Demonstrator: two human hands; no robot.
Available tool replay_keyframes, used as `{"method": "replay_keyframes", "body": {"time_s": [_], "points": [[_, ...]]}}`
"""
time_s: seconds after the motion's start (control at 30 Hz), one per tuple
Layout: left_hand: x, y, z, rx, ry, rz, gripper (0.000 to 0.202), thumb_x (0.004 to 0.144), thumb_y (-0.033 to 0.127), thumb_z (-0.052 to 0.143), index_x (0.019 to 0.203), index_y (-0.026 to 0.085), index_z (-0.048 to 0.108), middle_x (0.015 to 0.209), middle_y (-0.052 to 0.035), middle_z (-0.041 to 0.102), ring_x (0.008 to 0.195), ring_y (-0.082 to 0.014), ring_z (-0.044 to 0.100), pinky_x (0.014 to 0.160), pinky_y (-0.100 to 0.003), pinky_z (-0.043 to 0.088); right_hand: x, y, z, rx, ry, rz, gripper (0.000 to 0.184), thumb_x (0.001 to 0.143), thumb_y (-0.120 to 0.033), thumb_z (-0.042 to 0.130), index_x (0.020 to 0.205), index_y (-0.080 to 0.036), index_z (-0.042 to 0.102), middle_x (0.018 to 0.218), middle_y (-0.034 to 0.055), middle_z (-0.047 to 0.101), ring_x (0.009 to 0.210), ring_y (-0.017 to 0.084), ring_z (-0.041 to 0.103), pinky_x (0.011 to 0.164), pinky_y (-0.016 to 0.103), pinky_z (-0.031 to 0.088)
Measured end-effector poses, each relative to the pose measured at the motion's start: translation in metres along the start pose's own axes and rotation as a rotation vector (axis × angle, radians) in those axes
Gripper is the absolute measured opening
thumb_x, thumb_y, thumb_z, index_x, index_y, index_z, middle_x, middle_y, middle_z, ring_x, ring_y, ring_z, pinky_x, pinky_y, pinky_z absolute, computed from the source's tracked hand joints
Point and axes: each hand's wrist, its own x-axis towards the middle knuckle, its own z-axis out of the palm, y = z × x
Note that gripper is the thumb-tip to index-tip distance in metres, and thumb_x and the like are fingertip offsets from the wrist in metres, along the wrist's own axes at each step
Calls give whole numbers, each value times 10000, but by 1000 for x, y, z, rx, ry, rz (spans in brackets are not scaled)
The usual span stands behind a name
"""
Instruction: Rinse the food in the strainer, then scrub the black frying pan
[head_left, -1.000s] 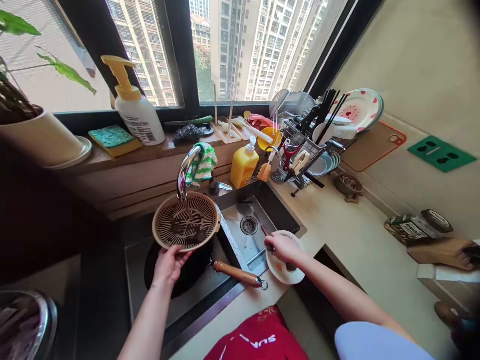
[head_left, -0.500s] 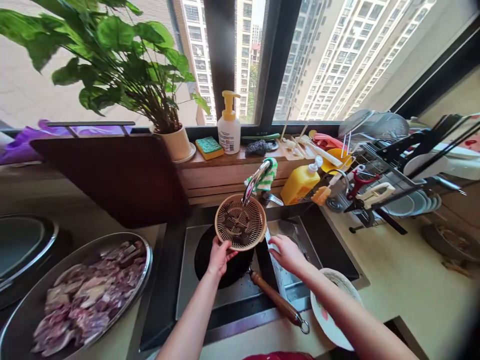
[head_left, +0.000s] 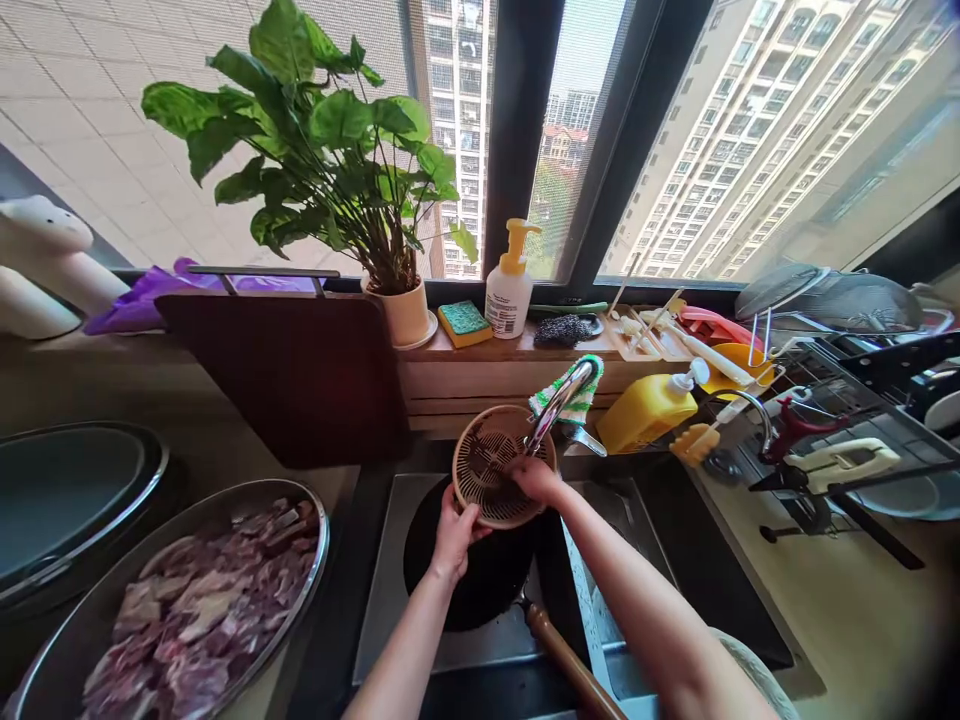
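Over the sink, the left hand still grips the rim of the basket, while the right hand has moved inside it, fingers bent, grasp impossible to tell.

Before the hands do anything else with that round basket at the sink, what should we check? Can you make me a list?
1. Left hand grips the basket by its near rim: ok.
2. Right hand is inside the basket, touching the mesh: ok. Whether it holds anything: cannot tell.
3. Faucet spout is over the basket: ok.
4. Water running: cannot tell.
5. Black pan sits under the basket: ok.
6. Pan handle clear of the right forearm: not ok, it juts out close beside it.
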Motion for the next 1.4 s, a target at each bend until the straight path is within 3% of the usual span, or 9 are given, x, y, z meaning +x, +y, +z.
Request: {"method": "replay_keyframes", "body": {"time_s": [0.17, 0.4, 0.5, 0.73, 0.83, 0.97, 1.1, 1.23, 1.4], "points": [[1, -3, -1, -9, 6, -35, 439, 787, 85, 547, 1183, 219, 415, 978, -46, 567, 591, -84, 591, 510, -245, 545, 7, -1, 5, 161, 9, -13, 222, 901, -320, 455, 969, -193, 624, 781, 24, 671, 688, 138, 614, 625, 254, 468], [-4, -2, 8, 3, -27, -22, 422, 791, 81, 539, 1171, 218, 414, 962, -43, 582, 588, -92, 603, 492, -223, 530, -13, -9, 25, 185, 37, -37, 217, 616, -229, 757, 791, -197, 633, 872, 46, 654, 885, 230, 587, 812, 350, 415], [-6, 0, 10, 9, -32, -15, 433, 789, 67, 521, 1177, 224, 409, 973, -41, 579, 606, -90, 602, 495, -217, 529, -12, -8, 25, 229, 78, -2, 174, 649, -188, 707, 793, -194, 609, 905, 57, 643, 947, 248, 574, 832, 365, 405], [-11, 4, 12, 47, -43, -14, 429, 774, 76, 515, 1168, 214, 419, 940, -36, 573, 600, -86, 579, 495, -215, 527, -1, -6, 14, 520, 92, 79, 209, 895, -348, 366, 946, -219, 523, 844, 11, 627, 693, 147, 600, 524, 243, 451], [-17, 2, 18, 72, -63, -4, 455, 773, 77, 498, 1195, 215, 398, 963, -44, 569, 638, -108, 591, 492, -224, 531, 1, -9, 23, 483, 217, 58, 250, 754, -418, 616, 844, -203, 526, 811, 24, 614, 743, 178, 582, 583, 270, 451], [-23, -1, 21, 132, -86, 14, 507, 790, 83, 467, 1257, 226, 329, 1053, -63, 544, 690, -126, 608, 500, -233, 537, 5, -8, 37, 411, 395, -18, 322, 586, -259, 744, 837, -209, 548, 833, 25, 605, 820, 209, 557, 743, 329, 418], [-22, 1, 16, 163, -81, 16, 495, 799, 99, 458, 1258, 224, 323, 1083, -72, 539, 694, -128, 605, 494, -231, 534, 2, -4, 35, 890, 218, 66, 240, 678, -364, 643, 834, -216, 537, 816, 29, 613, 776, 199, 569, 643, 297, 429], [-18, 4, 12, 135, -74, -2, 478, 782, 105, 477, 1230, 216, 354, 1039, -67, 553, 688, -124, 593, 502, -233, 532, -6, 0, 22, 1152, -26, 74, 355, 837, -498, 352, 918, -208, 540, 815, 69, 645, 678, 187, 607, 490, 256, 397], [-15, 9, 11, 74, -59, 1, 480, 727, 128, 572, 1168, 219, 406, 990, -52, 562, 653, -118, 595, 505, -242, 530, -7, 1, 4, 1366, -171, 98, 321, 841, -521, 445, 923, -217, 512, 823, 53, 651, 716, 155, 636, 483, 195, 391]]}}
